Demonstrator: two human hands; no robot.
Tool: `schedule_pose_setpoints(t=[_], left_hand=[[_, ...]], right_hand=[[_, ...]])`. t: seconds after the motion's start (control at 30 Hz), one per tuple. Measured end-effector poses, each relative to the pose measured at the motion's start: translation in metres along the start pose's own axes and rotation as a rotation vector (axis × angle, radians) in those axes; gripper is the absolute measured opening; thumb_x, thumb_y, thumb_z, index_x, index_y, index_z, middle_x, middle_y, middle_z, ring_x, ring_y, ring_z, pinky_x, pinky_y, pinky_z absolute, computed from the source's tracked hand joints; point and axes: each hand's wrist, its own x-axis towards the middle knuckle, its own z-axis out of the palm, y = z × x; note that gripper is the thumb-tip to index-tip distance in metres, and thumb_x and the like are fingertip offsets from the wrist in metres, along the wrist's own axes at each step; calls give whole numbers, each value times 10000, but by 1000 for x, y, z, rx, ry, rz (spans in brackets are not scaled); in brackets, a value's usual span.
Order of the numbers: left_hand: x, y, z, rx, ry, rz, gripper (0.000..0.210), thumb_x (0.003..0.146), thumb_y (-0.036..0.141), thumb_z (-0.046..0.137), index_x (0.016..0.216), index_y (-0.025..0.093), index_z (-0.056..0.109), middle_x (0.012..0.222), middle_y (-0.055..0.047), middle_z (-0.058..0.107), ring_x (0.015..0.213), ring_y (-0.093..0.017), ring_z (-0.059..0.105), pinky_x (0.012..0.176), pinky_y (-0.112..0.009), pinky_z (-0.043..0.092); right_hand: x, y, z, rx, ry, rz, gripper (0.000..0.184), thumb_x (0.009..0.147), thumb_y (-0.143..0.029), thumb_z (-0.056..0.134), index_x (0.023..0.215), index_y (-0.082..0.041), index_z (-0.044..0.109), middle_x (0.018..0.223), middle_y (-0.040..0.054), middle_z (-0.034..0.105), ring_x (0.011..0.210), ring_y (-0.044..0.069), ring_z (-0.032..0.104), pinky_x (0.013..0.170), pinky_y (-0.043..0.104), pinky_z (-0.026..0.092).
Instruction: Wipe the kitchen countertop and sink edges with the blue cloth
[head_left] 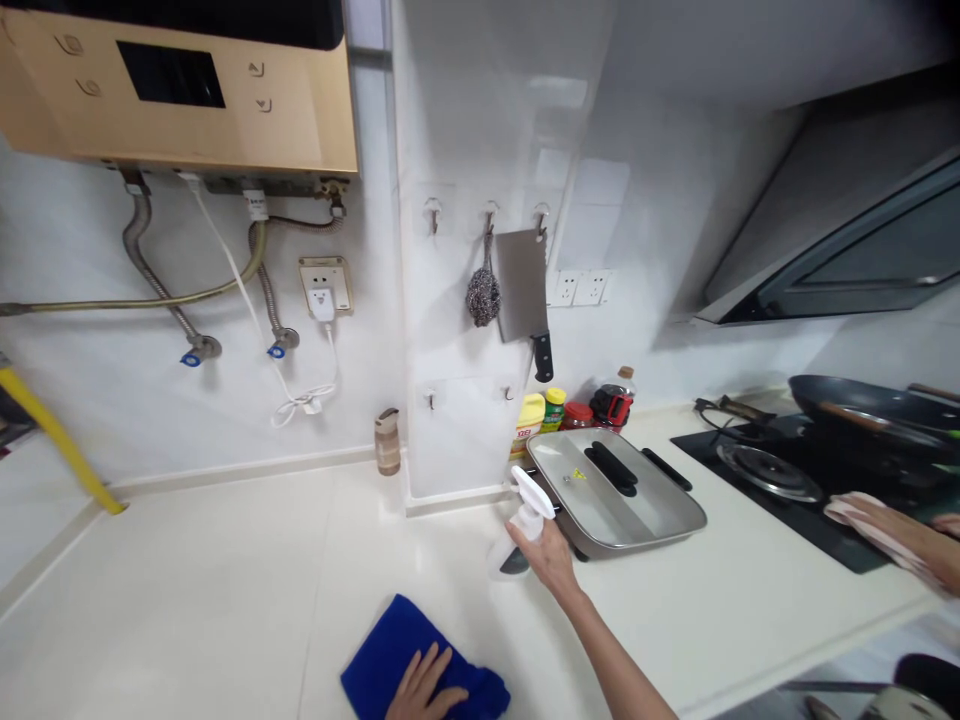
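Observation:
My left hand lies flat with its fingers stretched out on a folded blue cloth, which rests on the white countertop. Farther right, my right hand is wrapped round the neck of a white spray bottle. The bottle stands upright, its base at or close to the counter surface; my fingers partly cover it. Just beyond this hand sits a square electric pan with a glass lid and black handles.
Another person's hand presses a pale cloth on the black stove at right, near a wok. Condiment containers stand behind the pan. A cleaver and steel scourer hang from hooks. A small brown bottle stands by the wall.

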Motion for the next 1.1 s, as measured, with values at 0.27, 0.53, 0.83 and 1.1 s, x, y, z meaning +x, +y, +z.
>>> schedule_pose_setpoints(t=[0.27, 0.53, 0.83, 1.1], left_hand=[[4, 6, -15, -26, -29, -19, 487, 854, 132, 598, 1307, 309, 611, 1544, -60, 436, 1413, -281, 419, 1102, -477, 474], [3, 9, -15, -10, -14, -42, 507, 858, 134, 579, 1328, 323, 596, 1575, -38, 387, 1426, -274, 400, 1099, -477, 480], [2, 8, -17, -94, -60, -69, 528, 864, 119, 567, 1352, 319, 582, 1577, -54, 381, 1449, -285, 357, 1124, -513, 444], [5, -1, -23, -669, -103, -368, 556, 944, 376, 566, 1485, 296, 463, 1502, -94, 489, 1421, -288, 405, 1208, -498, 298]], right_hand=[[-17, -3, -11, 182, -149, -62, 605, 789, -593, 622, 1231, -182, 578, 1089, 97, 719, 987, 274, 671, 856, 392, 550], [-42, -3, -12, 124, -80, -39, 746, 730, -602, 700, 1322, -188, 516, 1220, 116, 662, 1057, 291, 636, 930, 434, 525], [-54, -5, 7, 283, 3, -68, 526, 741, -597, 696, 1063, -187, 627, 989, 107, 738, 875, 259, 682, 844, 396, 548], [-75, -24, -1, 392, 23, -74, 436, 782, -553, 696, 1022, -195, 628, 953, 105, 730, 902, 268, 678, 843, 395, 537]])
